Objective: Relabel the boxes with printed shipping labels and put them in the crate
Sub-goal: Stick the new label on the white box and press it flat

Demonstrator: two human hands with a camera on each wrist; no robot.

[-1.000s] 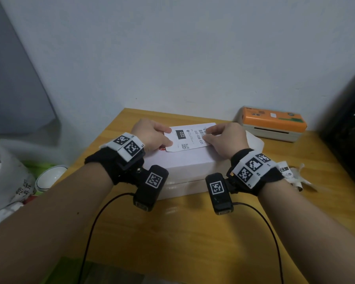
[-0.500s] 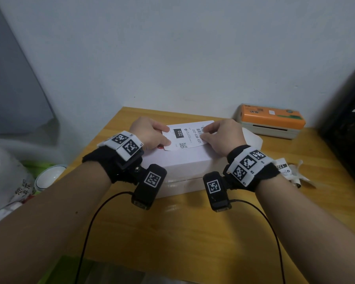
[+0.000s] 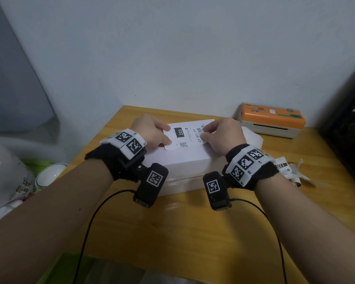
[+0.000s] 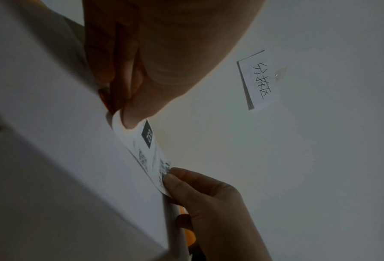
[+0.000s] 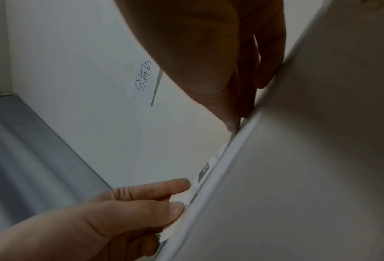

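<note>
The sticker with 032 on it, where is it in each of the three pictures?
Head view: the shipping label sits in the middle, on top of the white box, held between the left hand and right hand.
Left wrist view: centre, slanting down along the box edge.
Right wrist view: only a thin sliver, centre right.
Shared landmark: the white box.

Parcel-sorting desk (label printer (image 3: 272, 119))

Both bare forearms wear black wrist straps (image 3: 119, 162) with white square-code tags (image 3: 246, 163), each carrying a black tagged camera block (image 3: 152, 184) trailing a black cable (image 3: 90, 222).
</note>
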